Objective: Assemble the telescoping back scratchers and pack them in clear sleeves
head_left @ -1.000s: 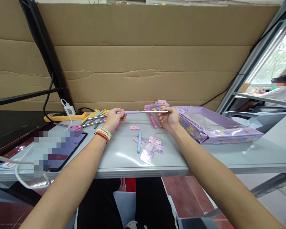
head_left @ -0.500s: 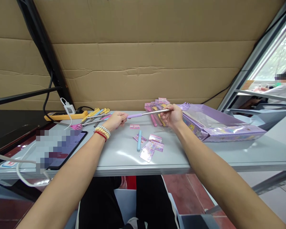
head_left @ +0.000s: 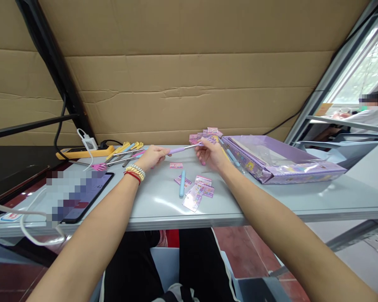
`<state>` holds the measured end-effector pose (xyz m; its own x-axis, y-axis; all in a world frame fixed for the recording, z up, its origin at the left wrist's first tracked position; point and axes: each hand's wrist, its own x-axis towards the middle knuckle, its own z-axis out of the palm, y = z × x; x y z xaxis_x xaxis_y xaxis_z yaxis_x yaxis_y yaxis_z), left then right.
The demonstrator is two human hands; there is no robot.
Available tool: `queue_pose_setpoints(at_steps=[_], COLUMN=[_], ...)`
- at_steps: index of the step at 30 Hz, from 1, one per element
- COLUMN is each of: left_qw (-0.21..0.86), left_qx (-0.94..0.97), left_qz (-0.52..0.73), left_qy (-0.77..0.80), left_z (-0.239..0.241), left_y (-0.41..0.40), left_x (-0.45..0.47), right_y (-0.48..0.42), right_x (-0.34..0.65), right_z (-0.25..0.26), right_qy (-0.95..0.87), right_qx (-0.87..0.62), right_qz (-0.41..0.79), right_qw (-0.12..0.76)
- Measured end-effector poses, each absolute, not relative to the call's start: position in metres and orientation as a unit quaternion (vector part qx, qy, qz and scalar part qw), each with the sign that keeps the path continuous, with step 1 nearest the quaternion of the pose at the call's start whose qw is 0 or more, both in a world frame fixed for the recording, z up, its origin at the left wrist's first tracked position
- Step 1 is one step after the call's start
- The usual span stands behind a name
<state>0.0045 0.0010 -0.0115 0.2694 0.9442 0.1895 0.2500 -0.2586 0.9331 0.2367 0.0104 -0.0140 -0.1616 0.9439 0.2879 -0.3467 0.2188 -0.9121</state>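
Observation:
A purple telescopic back scratcher [head_left: 177, 150] is stretched between my hands above the table. My left hand [head_left: 154, 157] is closed around its handle, and my right hand [head_left: 209, 152] grips the metal rod close to the claw-shaped head. Below it lie a light-blue handle-shaped piece [head_left: 182, 183] and several pink and purple printed cards [head_left: 193, 197]. One small card [head_left: 176, 165] sits apart, nearer the back. Behind my left hand, more back scratchers [head_left: 126, 147] with yellow, blue and pink claws are piled. Others with cards [head_left: 195, 137] lie behind my right hand, partly hidden.
On the right stands an open purple display box [head_left: 302, 173] with clear plastic in it. A tablet [head_left: 97, 199], white cables and a yellow power strip [head_left: 82, 154] occupy the left. Cardboard [head_left: 189, 75] walls off the back. A person [head_left: 371, 111] sits beyond the frame at far right.
My right hand has moved left toward my left hand, and the back scratcher's exposed rod is shorter. Light-blue back scratchers beside the box have come into view. My left hand stays nearly still.

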Motion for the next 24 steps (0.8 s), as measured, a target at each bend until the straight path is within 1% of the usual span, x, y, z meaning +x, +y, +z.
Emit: queue_pose_setpoints(at_steps=[2,4,6,9,11,13,15,20,22,24], left_qw=[0.374,0.334,0.296,0.257,0.262,0.289,0.313,0.353,0.328,0.275], left_qx=[0.696,0.718,0.735,0.756,0.772,0.782,0.783,0.764,0.773,0.797], left_qz=[0.422,0.416,0.406,0.385,0.358,0.328,0.308,0.306,0.307,0.305], left_qy=[0.443,0.447,0.456,0.463,0.456,0.445,0.440,0.445,0.448,0.443], left_z=[-0.011,-0.011,-0.011,-0.008,-0.004,-0.002,0.000,0.001,0.004,0.007], left_y=[0.003,0.002,0.000,-0.005,-0.008,-0.011,-0.014,-0.018,-0.020,-0.022], left_x=[-0.003,-0.006,-0.004,-0.001,0.001,0.003,0.006,0.013,0.013,0.013], right_y=[0.013,0.014,0.014,0.012,0.010,0.010,0.009,0.006,0.004,0.003], right_x=[0.245,0.251,0.253,0.252,0.251,0.249,0.247,0.240,0.237,0.235], right_z=[-0.012,-0.013,-0.014,-0.018,-0.020,-0.022,-0.022,-0.018,-0.017,-0.017], right_qy=[-0.522,-0.559,-0.618,-0.711,-0.744,-0.750,-0.746,-0.742,-0.740,-0.741], right_qx=[-0.298,-0.341,-0.401,-0.473,-0.506,-0.528,-0.542,-0.557,-0.557,-0.553], right_qz=[0.524,0.470,0.386,0.216,0.112,0.050,0.025,0.040,0.045,0.050], right_qw=[0.603,0.592,0.555,0.474,0.422,0.395,0.386,0.371,0.374,0.378])
